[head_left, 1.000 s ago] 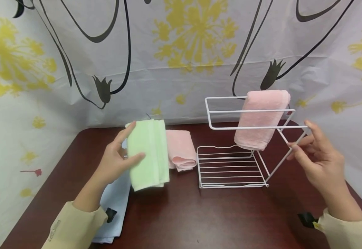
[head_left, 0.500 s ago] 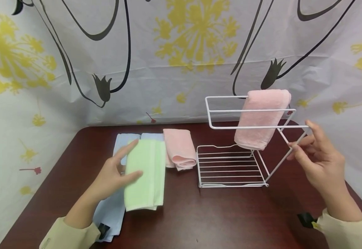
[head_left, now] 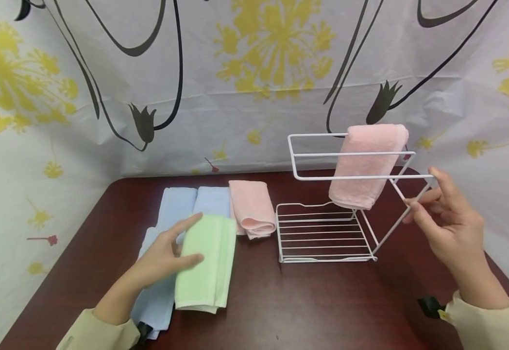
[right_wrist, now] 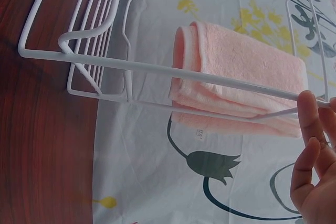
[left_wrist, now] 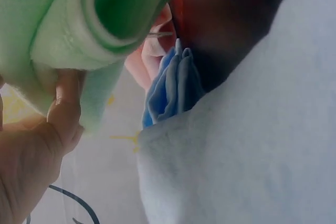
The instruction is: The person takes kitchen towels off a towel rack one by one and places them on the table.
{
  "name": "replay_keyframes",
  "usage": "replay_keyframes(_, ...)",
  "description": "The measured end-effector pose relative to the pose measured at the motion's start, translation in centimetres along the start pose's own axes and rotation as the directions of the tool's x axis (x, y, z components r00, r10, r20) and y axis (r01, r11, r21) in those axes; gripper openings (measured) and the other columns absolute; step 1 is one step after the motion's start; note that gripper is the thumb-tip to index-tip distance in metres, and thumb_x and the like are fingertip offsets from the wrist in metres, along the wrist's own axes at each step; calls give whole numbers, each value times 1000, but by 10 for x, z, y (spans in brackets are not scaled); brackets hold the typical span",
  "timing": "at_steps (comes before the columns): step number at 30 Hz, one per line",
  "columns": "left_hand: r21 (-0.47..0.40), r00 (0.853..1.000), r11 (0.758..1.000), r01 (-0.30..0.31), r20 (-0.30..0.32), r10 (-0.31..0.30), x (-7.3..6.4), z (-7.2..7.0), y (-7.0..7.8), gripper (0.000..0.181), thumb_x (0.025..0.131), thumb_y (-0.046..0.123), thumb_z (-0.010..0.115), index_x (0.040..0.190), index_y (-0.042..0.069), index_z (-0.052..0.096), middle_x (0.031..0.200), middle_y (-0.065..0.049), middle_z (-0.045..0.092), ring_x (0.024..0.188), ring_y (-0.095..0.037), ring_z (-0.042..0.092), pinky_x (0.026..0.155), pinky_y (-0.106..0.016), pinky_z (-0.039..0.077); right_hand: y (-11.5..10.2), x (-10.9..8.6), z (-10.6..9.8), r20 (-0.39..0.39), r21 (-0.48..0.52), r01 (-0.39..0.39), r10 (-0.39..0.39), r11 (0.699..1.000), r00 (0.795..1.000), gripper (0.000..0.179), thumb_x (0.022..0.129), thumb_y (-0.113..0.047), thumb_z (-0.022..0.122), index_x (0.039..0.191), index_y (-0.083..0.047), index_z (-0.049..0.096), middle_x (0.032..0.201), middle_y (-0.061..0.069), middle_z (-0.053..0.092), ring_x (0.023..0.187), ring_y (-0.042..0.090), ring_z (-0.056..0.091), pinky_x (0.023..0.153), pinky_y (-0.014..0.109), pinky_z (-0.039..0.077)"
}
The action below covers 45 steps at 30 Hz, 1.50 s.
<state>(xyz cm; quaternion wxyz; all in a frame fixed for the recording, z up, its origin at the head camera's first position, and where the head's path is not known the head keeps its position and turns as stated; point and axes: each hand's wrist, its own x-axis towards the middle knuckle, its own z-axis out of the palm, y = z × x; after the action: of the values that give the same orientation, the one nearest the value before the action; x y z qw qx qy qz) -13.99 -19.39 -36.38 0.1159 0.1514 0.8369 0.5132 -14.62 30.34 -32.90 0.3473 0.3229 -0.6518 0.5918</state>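
A folded light green towel (head_left: 206, 262) is pinched by my left hand (head_left: 162, 257), thumb on its face and other fingers behind it. In the left wrist view the green towel (left_wrist: 68, 30) shows rolled folds above the fingers. It hangs over the table in front of the blue towels (head_left: 212, 199). My right hand (head_left: 451, 233) grips the slanted side bar of a white wire rack (head_left: 324, 247) near its top corner. Over the rack's rear top bar hangs a pink towel (head_left: 364, 167), also visible in the right wrist view.
Another folded pink towel (head_left: 252, 206) lies on the dark red table (head_left: 307, 306), left of the rack. Several folded blue towels, one partly under my left forearm (head_left: 156, 301), lie at the left. A patterned curtain (head_left: 237, 112) stands behind the table.
My left hand has lowered the green towel and brought it nearer to me, uncovering the blue towels behind. The right hand keeps its hold on the rack.
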Motion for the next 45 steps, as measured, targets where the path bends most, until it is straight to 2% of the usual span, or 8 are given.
replay_keyframes(7,50,998,997,52,43,-54,1,0,-1,87,85,18,79,157,17,30,144,-20,39,47,-5,36,49,-24,43,-1,0,0,-9,18,-1,1,1000,1000,57,87,15,63,140,8,44,87,1,68,69,3,69,70,9,52)
replay_keyframes(15,-12,989,991,134,68,-133,4,-2,-15,89,86,17,78,158,12,26,148,-26,36,57,-9,52,61,-25,52,-1,0,-2,-7,-4,-2,2,1000,1000,58,87,15,62,140,8,42,86,1,68,68,2,69,69,8,52)
replay_keyframes(19,57,989,990,132,57,-135,6,-1,-20,87,86,19,78,157,12,28,158,-23,30,103,-26,62,91,-39,53,-1,0,-3,-6,-13,1,-1,1000,1000,57,87,15,62,141,8,42,87,0,67,69,2,69,69,8,52)
replay_keyframes(22,152,990,980,130,31,-136,6,-1,-20,85,84,21,80,155,12,33,160,-20,30,138,-38,40,112,-56,36,-1,-1,-3,-4,-5,1,-1,1000,1000,58,87,15,62,141,8,42,87,1,67,69,3,69,70,8,52)
replay_keyframes(24,191,989,972,137,23,-144,5,-2,-19,84,84,21,80,154,11,35,159,-20,31,147,-42,26,116,-64,25,0,-1,-3,0,-4,1,-1,1000,1000,58,87,15,62,141,8,42,87,1,67,69,3,69,70,9,52)
replay_keyframes(28,221,987,964,148,22,-157,0,-5,-16,81,83,22,81,152,12,38,157,-21,34,143,-43,34,112,-61,35,0,-1,-2,6,1,-1,1,1000,1000,58,87,15,62,141,8,42,87,1,67,69,3,69,70,9,53)
replay_keyframes(34,155,981,972,178,51,-188,-10,-17,-13,74,84,16,79,149,10,44,154,-26,35,123,-42,58,90,-45,56,1,-1,0,11,25,-4,3,1000,1000,59,87,17,61,142,7,41,87,2,68,69,4,69,70,9,53)
replay_keyframes(45,148,980,972,184,48,-193,-10,-20,-19,68,83,11,80,144,11,51,149,-24,41,114,-34,62,82,-37,55,0,-1,-1,12,27,0,-1,1000,1000,58,87,16,61,142,8,41,86,2,67,70,4,69,69,9,52)
